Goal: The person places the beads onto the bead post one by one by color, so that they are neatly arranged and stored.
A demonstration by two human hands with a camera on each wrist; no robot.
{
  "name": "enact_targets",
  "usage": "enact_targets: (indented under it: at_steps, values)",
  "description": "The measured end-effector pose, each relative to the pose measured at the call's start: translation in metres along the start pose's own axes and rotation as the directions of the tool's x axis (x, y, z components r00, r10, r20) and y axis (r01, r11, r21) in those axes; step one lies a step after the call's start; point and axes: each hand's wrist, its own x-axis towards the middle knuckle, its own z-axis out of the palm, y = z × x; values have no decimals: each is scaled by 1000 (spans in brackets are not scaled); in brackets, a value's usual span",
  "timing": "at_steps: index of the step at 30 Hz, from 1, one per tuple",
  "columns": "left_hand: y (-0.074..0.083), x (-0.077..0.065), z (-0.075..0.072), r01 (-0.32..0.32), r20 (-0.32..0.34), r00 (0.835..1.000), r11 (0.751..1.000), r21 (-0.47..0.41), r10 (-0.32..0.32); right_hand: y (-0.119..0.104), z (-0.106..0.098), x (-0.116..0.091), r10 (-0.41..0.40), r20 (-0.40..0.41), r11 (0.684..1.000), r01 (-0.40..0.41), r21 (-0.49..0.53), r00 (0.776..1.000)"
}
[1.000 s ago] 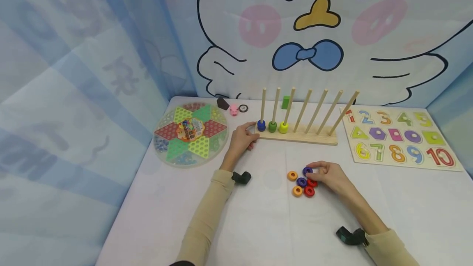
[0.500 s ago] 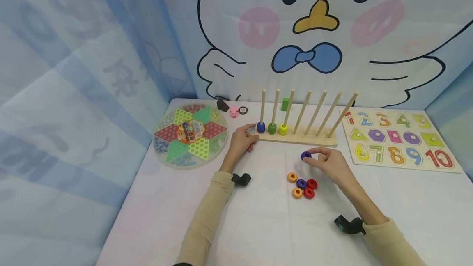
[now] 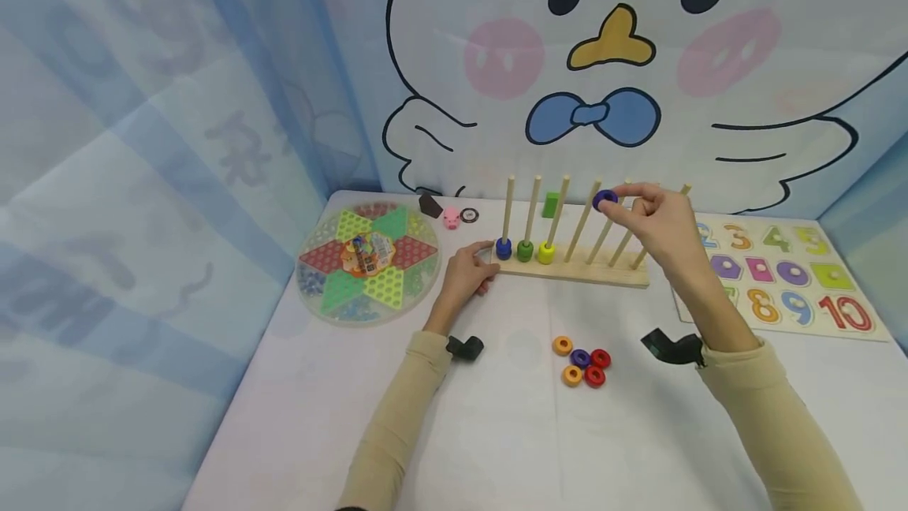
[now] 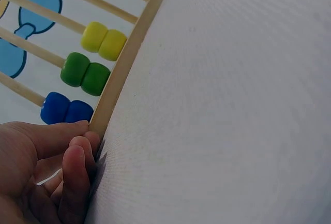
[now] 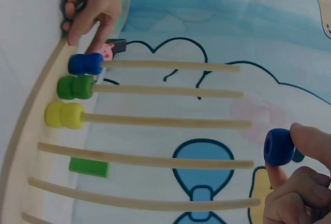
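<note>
A wooden peg rack [image 3: 603, 275] stands at the back of the table with a row of upright pegs. Two blue beads [image 4: 67, 108], two green beads [image 4: 86, 74] and two yellow beads [image 4: 104, 41] fill its three leftmost pegs. My left hand [image 3: 465, 276] grips the left end of the rack's base between thumb and fingers. Raised near the peg tops, my right hand [image 3: 663, 223] pinches a purple bead [image 3: 604, 199] between thumb and forefinger. In the right wrist view this bead is just off the tip of the fourth peg, its hole facing the peg.
On the table lie a purple bead [image 3: 580, 359], two orange beads [image 3: 563, 345] and two red beads [image 3: 595, 376]. A round Chinese checkers board [image 3: 333, 290] is at left, a number puzzle board [image 3: 861, 330] at right. Behind the rack sits a green block [image 3: 550, 204]; a pink pig [image 3: 451, 218] is farther left.
My right hand has picked the purple bead out of the loose group, lifted it and carried it up to the peg tops. My left hand has stayed on the rack's end.
</note>
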Motion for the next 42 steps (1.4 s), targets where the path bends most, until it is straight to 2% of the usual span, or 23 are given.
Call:
enact_targets:
  at_steps: [4,10,16,23,29,31,36,42]
  values:
    - [-2,-2,-1,9,1,1000,1000,13,-9,-9,-4,14,-13,-62,1000,14,11,998]
    - [-5,-4,-2,6,-18,1000,1000,18,-6,-9,2,31,-8,-66,1000,10,18,998]
    - [-6,-2,1,2,1,1000,1000,22,-2,0,8,33,3,-74,999,-7,-52,997]
    - [-3,1,1,2,-7,1000,1000,23,-2,1,7,31,-48,-102,996,39,-83,994]
    - [-1,1,1,9,3,1000,1000,20,-9,-2,6,16,-92,-128,995,85,-52,987]
    - [-1,1,1,8,0,1000,1000,27,-8,1,9,7,-95,-112,995,92,-36,989]
    - [-3,1,1,14,-2,1000,999,36,-14,19,22,-21,-23,7,1000,23,17,1000]
    - [-3,2,1,2,4,1000,1000,17,-2,54,42,-53,74,139,997,-76,7,988]
